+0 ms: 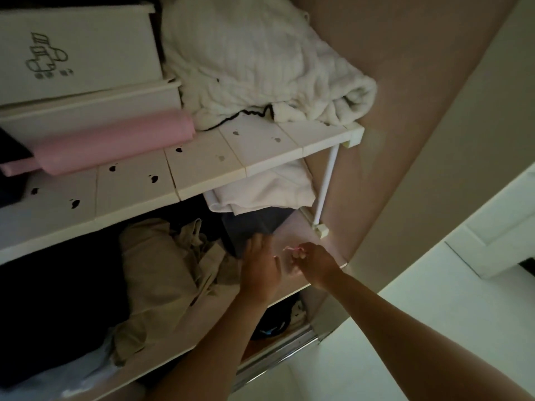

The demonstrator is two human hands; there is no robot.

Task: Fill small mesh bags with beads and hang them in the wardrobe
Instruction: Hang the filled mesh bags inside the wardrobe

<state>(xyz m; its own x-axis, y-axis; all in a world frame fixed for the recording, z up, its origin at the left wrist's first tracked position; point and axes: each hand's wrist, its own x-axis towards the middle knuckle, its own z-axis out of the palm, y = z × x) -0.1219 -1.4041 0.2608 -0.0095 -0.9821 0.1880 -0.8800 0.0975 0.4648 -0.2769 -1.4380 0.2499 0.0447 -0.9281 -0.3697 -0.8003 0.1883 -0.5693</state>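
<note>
over wardrobe shelf (292, 227), right hand (314, 263) pinches, seemingly, string (292, 249).

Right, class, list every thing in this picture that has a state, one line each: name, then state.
left hand: open, fingers straight, over the lower shelf.
right hand: curled, pinching the pink string.
pink string: pinched in the right hand's fingers.
white blanket: crumpled on the upper shelf.
pink roll: lying on its side.
beige garment: crumpled, not folded.
</note>
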